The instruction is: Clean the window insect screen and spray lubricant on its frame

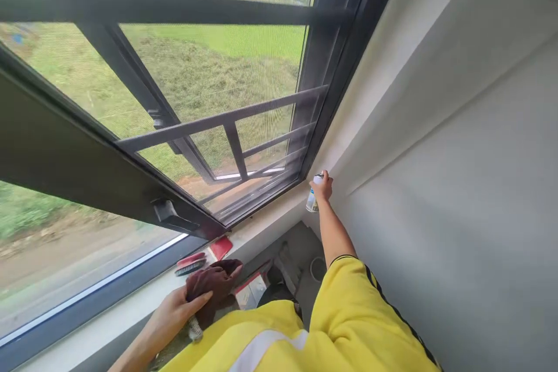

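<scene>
My right hand (323, 187) is closed around a white spray can (312, 197), one finger at its top, near the lower right corner of the window frame (320, 145). The can is upright or slightly tilted beside the wall. Low at the left, my left hand (176, 308) grips a dark maroon cloth (213, 282) that hangs in folds. Beyond the cloth, a red-backed scrub brush (190, 264) lies on the window sill (265, 215). A flat red piece (221, 247) sits beside it; its kind is not clear.
An open window sash (100, 145) with a black handle (170, 214) slants in from the left. Dark bars (235, 116) and a mesh screen cross the opening. A white wall (457, 203) rises at the right. Below lie a box (251, 292) and a round container (318, 269).
</scene>
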The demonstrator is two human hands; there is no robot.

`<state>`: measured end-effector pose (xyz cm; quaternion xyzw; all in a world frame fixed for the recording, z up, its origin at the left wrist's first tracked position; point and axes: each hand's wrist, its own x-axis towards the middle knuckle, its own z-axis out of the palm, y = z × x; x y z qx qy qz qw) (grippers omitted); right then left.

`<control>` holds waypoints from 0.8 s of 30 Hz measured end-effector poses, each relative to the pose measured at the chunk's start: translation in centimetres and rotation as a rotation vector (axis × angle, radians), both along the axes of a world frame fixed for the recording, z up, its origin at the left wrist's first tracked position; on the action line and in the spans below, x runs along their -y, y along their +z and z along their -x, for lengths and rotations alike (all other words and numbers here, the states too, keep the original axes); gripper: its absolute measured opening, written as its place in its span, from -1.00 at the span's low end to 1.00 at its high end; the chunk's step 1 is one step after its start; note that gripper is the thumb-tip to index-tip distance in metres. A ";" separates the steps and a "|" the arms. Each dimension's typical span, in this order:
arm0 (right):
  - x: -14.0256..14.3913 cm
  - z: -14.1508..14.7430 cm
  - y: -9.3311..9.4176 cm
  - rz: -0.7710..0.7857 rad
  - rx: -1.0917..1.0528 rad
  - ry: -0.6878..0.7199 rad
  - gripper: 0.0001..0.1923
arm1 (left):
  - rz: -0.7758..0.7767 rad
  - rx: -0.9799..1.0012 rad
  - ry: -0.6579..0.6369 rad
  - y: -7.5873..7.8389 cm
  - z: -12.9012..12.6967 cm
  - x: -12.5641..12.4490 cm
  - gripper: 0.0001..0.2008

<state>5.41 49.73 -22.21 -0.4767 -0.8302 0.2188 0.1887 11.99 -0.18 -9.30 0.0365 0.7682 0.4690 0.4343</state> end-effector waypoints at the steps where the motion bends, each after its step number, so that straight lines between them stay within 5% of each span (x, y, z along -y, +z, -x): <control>1: 0.3 0.0 -1.8 0.022 0.023 0.002 -0.22 | 0.020 0.011 0.018 0.2 -0.2 0.2 -0.32; 5: 1.6 -0.3 -7.7 0.123 0.119 0.004 -0.23 | 0.113 0.026 0.084 0.9 -1.3 0.9 -0.36; 9: 1.9 -0.1 -11.0 0.184 0.191 0.035 -0.22 | 0.192 0.047 0.149 1.1 -2.0 1.7 -0.31; 16: 2.9 0.2 -12.5 0.227 0.267 0.039 -0.20 | 0.219 0.061 0.262 0.8 -2.7 3.2 -0.27; 24: 12.9 -1.4 -12.4 0.294 0.273 0.302 -0.22 | 0.129 0.003 0.361 1.3 -3.9 5.0 -0.31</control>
